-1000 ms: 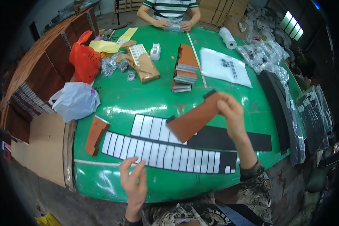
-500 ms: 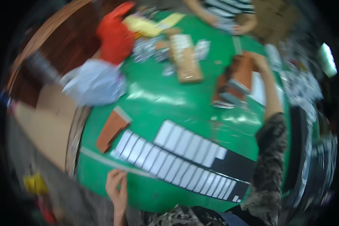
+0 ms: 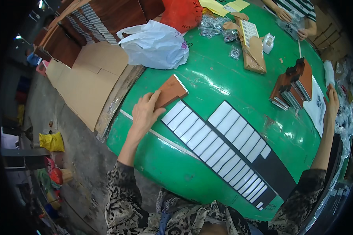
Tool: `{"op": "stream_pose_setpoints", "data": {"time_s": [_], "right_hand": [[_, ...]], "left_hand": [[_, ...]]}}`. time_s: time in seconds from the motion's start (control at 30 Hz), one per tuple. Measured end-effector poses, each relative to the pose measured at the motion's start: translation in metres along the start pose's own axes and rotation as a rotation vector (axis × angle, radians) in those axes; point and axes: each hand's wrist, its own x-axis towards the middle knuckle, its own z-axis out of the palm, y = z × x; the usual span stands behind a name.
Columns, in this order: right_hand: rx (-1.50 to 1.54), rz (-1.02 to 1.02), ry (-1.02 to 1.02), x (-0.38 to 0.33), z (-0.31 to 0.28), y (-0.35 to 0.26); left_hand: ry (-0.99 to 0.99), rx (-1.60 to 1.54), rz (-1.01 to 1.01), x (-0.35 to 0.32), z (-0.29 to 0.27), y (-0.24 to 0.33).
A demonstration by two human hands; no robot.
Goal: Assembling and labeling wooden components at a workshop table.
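My left hand (image 3: 145, 113) rests on a brown rectangular panel (image 3: 171, 91) lying near the left edge of the green table (image 3: 223, 86), fingers over its near end. My right hand (image 3: 332, 105) reaches far right, fingers apart, touching a white printed sheet (image 3: 315, 107) beside a stack of brown and grey panels (image 3: 293, 83). Between my hands lies a long black strip (image 3: 227, 150) covered with rows of white rectangular labels.
A white plastic bag (image 3: 155, 45) and a red bag (image 3: 182, 15) sit at the table's far left. A brown paper packet (image 3: 255, 53) and small clear bags lie beyond. Another person's hands (image 3: 290, 21) work at the far side. Cardboard sheets (image 3: 86, 78) lie on the floor left.
My right hand set the brown panel on the stack and now rests on the white sheet. My left hand moved from the table's near edge up onto the brown panel at left.
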Motion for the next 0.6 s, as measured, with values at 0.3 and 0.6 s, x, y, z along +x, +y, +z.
{"op": "stream_pose_setpoints", "data": {"time_s": [0.3, 0.6], "right_hand": [[0.128, 0.013, 0.005, -0.206, -0.040, -0.033], [-0.085, -0.432, -0.517, -0.402, 0.022, -0.107]], "left_hand": [[0.005, -0.820, -0.227, -0.013, -0.023, -0.027], [-0.629, -1.073, 0.011, -0.139, -0.039, 0.096]]}}
